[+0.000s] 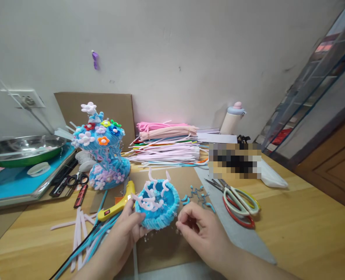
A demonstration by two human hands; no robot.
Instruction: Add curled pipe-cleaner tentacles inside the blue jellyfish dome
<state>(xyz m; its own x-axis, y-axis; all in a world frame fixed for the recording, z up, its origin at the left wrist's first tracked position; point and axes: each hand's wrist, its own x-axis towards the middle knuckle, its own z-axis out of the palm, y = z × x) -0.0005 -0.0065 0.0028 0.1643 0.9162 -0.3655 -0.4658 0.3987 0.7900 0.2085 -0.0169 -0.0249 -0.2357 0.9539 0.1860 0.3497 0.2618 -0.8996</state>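
The blue fuzzy bowl [162, 221] is held a little above the brown cardboard sheet [161, 254], its hollow side tipped up toward the wearer, probably so the inside stays in view. Pale pink curls [150, 204] rise from it, and tiny clear beads hang near its lower edge. The left hand [131, 225] grips the near-left side, thumb over the rim and fingers beneath, a hold that seems meant to steady the soft wall without crushing it. The right hand [203, 233] is just beside the other side, thumb and forefinger closed in a pinch; whether a bead or thread is caught there is too small to tell. The cardboard likely shields the table [312, 237] from drips, since a yellow glue gun [117, 207] lies within easy reach left of the bowl. Small blue twisted pieces [196, 191] lie to its right, with large scissors [227, 188] beyond them, handles toward the wearer. Farther off, a flower-covered piece on 2 levels [99, 142] stands at left, and fuzzy stems [166, 151] are stacked along the wall, perhaps to free working space.
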